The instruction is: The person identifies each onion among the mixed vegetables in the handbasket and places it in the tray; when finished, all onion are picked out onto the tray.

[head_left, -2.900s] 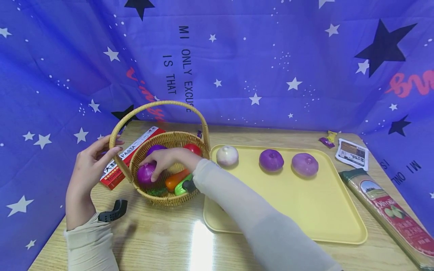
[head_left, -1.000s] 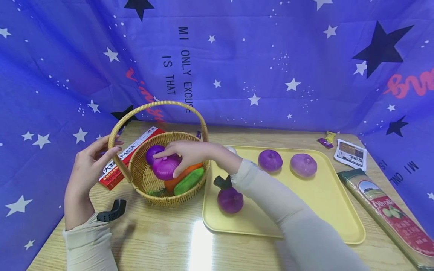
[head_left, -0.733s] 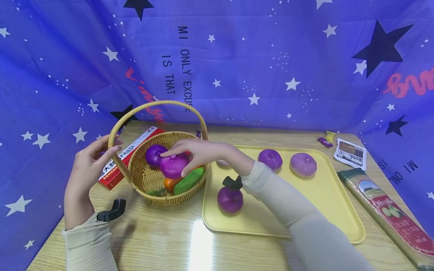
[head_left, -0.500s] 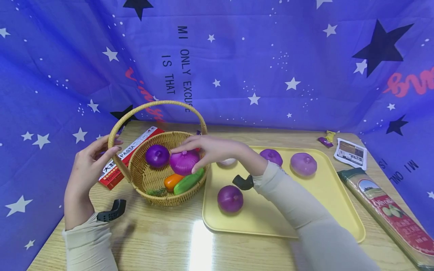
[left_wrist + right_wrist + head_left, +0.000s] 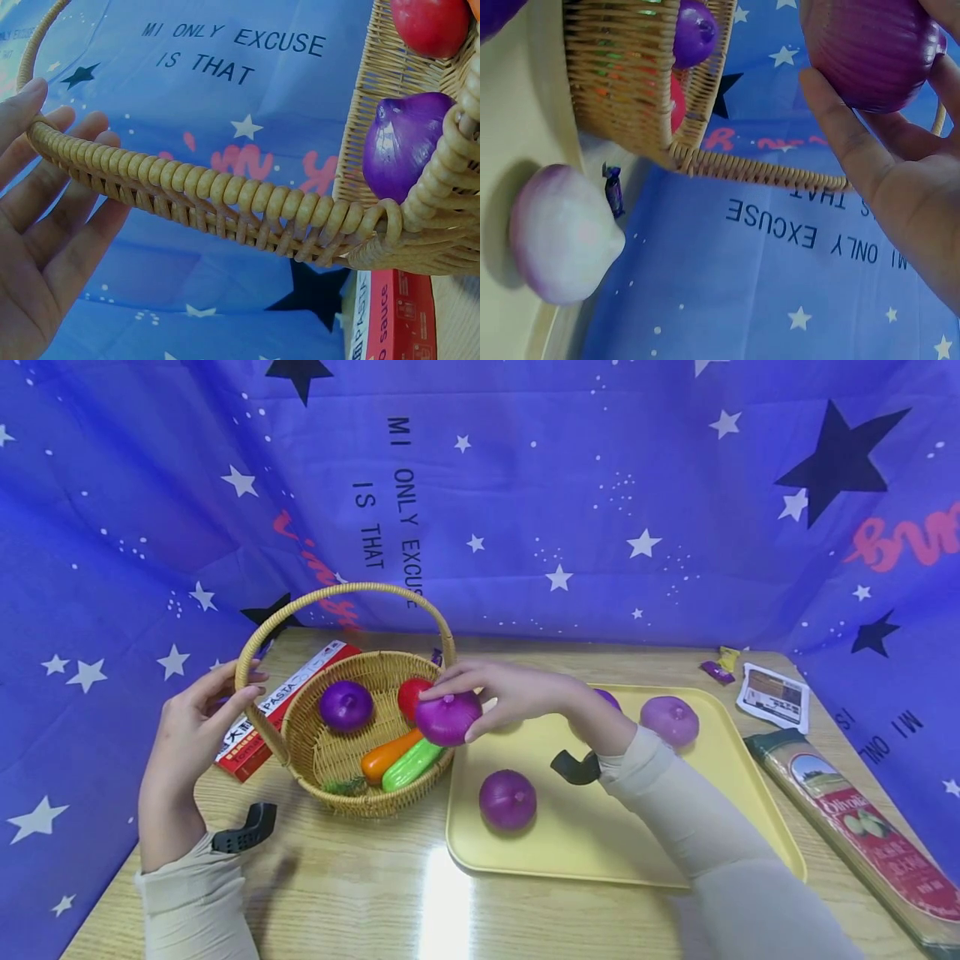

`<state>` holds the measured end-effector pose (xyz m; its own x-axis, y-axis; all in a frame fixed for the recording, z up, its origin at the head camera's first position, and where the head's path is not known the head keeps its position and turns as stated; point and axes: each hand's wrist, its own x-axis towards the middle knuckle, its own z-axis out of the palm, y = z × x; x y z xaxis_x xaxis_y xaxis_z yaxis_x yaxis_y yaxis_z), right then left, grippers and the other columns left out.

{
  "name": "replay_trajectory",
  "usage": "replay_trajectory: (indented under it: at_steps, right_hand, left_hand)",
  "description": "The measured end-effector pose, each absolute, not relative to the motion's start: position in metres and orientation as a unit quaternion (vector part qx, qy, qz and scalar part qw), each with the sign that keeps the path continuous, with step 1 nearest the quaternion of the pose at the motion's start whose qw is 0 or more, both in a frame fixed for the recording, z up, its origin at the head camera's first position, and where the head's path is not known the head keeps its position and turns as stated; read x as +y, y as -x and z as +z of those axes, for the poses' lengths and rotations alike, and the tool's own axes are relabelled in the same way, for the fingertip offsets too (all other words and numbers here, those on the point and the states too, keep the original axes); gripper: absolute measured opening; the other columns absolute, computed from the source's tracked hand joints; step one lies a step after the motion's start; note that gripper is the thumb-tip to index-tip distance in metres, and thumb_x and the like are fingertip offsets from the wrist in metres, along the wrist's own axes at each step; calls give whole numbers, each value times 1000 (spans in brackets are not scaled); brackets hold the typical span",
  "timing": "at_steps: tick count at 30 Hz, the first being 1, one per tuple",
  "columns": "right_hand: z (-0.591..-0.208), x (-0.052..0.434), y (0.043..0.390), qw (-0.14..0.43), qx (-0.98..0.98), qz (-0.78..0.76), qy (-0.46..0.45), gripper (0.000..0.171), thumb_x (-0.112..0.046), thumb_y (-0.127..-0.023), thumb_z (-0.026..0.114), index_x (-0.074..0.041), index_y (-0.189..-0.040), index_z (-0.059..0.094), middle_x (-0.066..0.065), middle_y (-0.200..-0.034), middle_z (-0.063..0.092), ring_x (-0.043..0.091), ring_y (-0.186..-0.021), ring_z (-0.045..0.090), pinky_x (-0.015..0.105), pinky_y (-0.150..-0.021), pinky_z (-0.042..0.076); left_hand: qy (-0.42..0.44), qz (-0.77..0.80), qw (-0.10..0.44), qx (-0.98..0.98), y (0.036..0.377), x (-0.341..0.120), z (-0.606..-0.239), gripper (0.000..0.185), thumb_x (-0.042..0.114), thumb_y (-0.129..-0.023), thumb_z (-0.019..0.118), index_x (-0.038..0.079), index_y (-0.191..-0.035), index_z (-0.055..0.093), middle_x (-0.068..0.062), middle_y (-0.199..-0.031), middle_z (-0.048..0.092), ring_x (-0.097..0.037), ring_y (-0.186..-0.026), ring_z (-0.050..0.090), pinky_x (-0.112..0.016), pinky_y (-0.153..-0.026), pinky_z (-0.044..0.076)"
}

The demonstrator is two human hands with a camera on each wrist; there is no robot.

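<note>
My left hand (image 5: 180,735) holds the arched handle (image 5: 367,587) of a wicker basket (image 5: 300,768) at its left side, thumb in front and fingers behind. Over the basket's right rim, my right hand (image 5: 525,697) grips a purple onion (image 5: 447,722) between thumb and fingertips. Inside the basket lie a darker purple onion (image 5: 347,706), a red tomato-like piece (image 5: 411,695), an orange carrot (image 5: 386,758) and a green cucumber-like piece (image 5: 411,767). On the yellow tray (image 5: 600,875) sit a purple onion (image 5: 507,799), a pale purple onion (image 5: 670,721) and a whitish onion (image 5: 564,234).
Another purple onion (image 5: 608,697) on the tray is mostly hidden by my right arm. A red pasta box (image 5: 247,747) lies behind the basket's left. Right of the tray are a pasta packet (image 5: 862,827), a white sachet (image 5: 774,695) and small wrapped candies (image 5: 720,668).
My right hand has lifted the purple onion from the basket's left part and carried it right to over the rim. The carrot and tomato-like piece are uncovered. My left hand stays on the handle.
</note>
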<state>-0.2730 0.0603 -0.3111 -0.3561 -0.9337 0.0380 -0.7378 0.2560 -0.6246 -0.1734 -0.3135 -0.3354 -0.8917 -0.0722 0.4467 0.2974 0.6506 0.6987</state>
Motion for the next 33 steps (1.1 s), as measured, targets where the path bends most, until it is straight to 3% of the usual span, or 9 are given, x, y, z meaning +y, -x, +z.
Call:
replay_trajectory:
  at_steps: [11, 19, 26, 33]
  right_hand:
    - [-314, 89, 271, 148, 788, -261, 538, 63, -26, -79, 76, -18, -136, 52, 11, -144, 42, 26, -135, 37, 41, -106, 42]
    - [-315, 113, 269, 122, 790, -254, 545, 63, -34, -80, 73, -20, -137, 50, 5, -143, 44, 24, -134, 39, 40, -107, 41]
    - [-314, 136, 264, 124, 809, -257, 515, 59, -25, -80, 74, -21, -136, 52, 9, -146, 41, 27, -138, 33, 44, -110, 37]
    - [-320, 153, 263, 122, 822, -252, 495, 60, -13, -76, 76, -21, -133, 56, 14, -146, 38, 32, -139, 32, 45, -105, 41]
  left_hand:
    - [70, -418, 230, -876, 174, -312, -335, 33, 14, -91, 61, 10, -124, 61, 33, -98, 60, 14, -92, 58, 0, -79, 44]
    - [69, -414, 232, -877, 174, -313, -337, 33, 14, -91, 61, 10, -124, 61, 33, -100, 60, 14, -92, 57, 0, -79, 44]
    - [65, -416, 230, -877, 173, -312, -336, 33, 14, -92, 61, 10, -124, 61, 33, -101, 60, 15, -93, 57, 0, -79, 44]
    - [68, -412, 231, -879, 173, -312, -336, 34, 14, -92, 60, 11, -126, 60, 33, -102, 59, 15, -93, 57, 0, -79, 44]
